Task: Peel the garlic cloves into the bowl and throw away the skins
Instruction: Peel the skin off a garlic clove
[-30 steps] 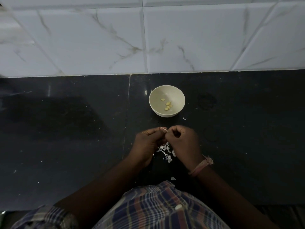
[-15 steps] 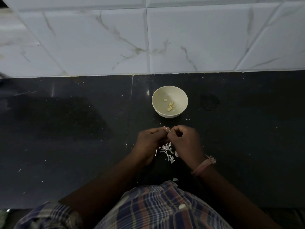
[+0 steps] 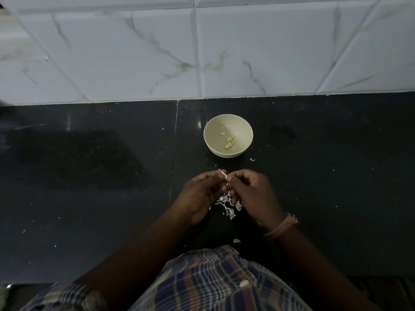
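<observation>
A small white bowl (image 3: 228, 122) stands on the black counter and holds several peeled yellowish garlic cloves (image 3: 229, 141). Just in front of it, my left hand (image 3: 202, 195) and my right hand (image 3: 252, 194) meet fingertip to fingertip. Between them they pinch one garlic clove (image 3: 223, 173), of which only a pale tip with skin shows. A pile of white skins (image 3: 228, 205) lies on the counter under my hands.
The black counter (image 3: 89, 176) runs back to a white marble-tiled wall (image 3: 202, 52). Stray skin flakes lie near the bowl (image 3: 252, 159) and close to my checked shirt (image 3: 236, 240).
The view has shifted slightly. My hands stay together at the clove, the fingers working at its skin; the skin tip now sticks out a little more.
</observation>
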`<state>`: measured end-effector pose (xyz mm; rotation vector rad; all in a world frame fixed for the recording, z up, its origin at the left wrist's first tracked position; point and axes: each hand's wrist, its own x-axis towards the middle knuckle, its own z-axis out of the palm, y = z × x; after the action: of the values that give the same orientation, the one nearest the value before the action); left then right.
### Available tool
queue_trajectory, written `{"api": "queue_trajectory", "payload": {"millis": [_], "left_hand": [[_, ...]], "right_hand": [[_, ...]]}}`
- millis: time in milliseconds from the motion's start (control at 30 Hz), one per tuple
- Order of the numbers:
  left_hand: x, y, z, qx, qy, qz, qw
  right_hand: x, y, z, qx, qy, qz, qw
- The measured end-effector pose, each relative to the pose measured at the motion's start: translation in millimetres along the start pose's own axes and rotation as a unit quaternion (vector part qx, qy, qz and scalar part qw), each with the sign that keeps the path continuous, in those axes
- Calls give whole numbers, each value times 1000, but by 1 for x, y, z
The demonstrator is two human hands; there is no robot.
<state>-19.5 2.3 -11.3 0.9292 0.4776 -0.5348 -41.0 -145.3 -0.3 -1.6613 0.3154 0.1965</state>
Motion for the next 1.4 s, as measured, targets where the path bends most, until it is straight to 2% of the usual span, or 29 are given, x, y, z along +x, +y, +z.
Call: {"api": "queue_trajectory", "payload": {"millis": [267,433,533,633,867,1033,1200,1400], "left_hand": [[-9,-6,-2,-7,0,-12,1000],[-15,-6,-1,-5,-8,-9,1000],[-18,-8,1,16,11,36,999],[-20,-12,0,105,42,138,984],[-25,-13,-1,292,12,208,933],[-20,-16,-2,252,17,184,950],[-10,-17,-2,136,1,131,982],[-7,-13,-2,53,-4,67,996]], "right_hand": [[-5,8,2,-12,2,8,1000],[-10,10,7,-62,28,-44,997],[-10,10,8,-88,46,-64,993],[-12,9,8,-102,69,-79,989],[-15,11,8,-104,47,-80,990],[-13,9,9,-75,31,-42,996],[-9,5,9,92,19,66,993],[-6,7,10,133,71,74,986]]}}
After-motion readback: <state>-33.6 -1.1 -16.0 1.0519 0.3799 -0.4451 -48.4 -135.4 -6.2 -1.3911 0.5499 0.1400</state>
